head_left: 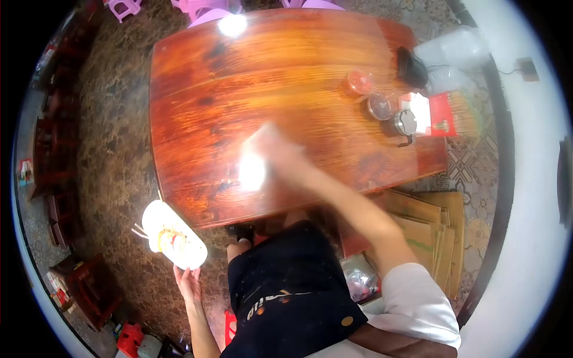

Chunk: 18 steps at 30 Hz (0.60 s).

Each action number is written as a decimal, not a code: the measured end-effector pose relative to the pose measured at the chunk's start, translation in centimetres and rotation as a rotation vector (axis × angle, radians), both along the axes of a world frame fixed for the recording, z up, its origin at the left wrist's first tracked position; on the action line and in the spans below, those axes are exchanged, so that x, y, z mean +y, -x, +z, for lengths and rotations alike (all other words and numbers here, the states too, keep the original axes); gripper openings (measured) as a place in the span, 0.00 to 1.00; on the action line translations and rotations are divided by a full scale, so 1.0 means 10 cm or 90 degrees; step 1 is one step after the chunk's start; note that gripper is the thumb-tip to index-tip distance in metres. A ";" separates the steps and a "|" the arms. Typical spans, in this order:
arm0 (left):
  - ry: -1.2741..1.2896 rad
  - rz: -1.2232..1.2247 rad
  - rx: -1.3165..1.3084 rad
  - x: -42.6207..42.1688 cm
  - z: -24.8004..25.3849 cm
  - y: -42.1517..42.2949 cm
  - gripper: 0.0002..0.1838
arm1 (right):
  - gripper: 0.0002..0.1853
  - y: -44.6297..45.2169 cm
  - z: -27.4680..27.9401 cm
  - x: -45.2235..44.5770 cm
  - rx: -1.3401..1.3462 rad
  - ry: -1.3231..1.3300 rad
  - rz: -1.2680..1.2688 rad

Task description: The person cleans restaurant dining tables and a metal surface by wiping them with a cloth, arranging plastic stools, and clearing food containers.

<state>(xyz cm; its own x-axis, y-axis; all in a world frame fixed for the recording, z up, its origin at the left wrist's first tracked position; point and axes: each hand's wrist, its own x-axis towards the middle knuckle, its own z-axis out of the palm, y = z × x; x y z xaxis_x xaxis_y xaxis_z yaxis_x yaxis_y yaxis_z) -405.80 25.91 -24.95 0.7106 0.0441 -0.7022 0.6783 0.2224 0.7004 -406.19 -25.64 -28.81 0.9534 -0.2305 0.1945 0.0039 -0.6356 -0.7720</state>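
My left hand point(189, 283) grips the near edge of a white oblong tray point(156, 215), held out beyond the table's left front corner. On the tray lie food scraps point(172, 240), and chopsticks point(139, 231) stick out past its far and left edges. Over the wooden table point(239, 89), my right hand point(287, 160) is smeared by motion. A white cloth point(261, 141), perhaps a tissue, shows at its fingers against the tabletop. The blur hides how the fingers close round it.
On the table's right stand a red-filled jar point(360, 82), a dark-filled jar point(380, 106), a metal-lidded pot point(405, 122), a black object point(412, 68) and a red box of skewer-like sticks point(442, 113). Flattened cardboard point(439, 238) leans below. Pink stools point(200, 9) stand beyond the far edge.
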 end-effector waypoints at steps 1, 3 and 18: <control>-0.008 0.016 0.000 0.11 -0.03 0.04 0.34 | 0.19 0.16 0.05 -0.27 0.051 -0.043 -0.044; -0.004 0.025 0.000 0.33 -0.11 0.10 0.34 | 0.20 0.51 -0.06 -0.79 -0.035 0.145 -0.174; -0.027 0.091 0.000 1.32 -0.51 0.38 0.33 | 0.18 0.95 0.01 1.03 -0.049 0.279 -0.118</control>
<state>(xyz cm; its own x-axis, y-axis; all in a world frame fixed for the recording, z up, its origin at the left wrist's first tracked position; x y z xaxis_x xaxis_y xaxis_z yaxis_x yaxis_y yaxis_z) -409.62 39.12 -30.09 0.6950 0.1744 -0.6976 0.6415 0.2878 0.7111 -415.74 -15.31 -28.68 0.8833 -0.2749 0.3798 -0.0931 -0.8968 -0.4326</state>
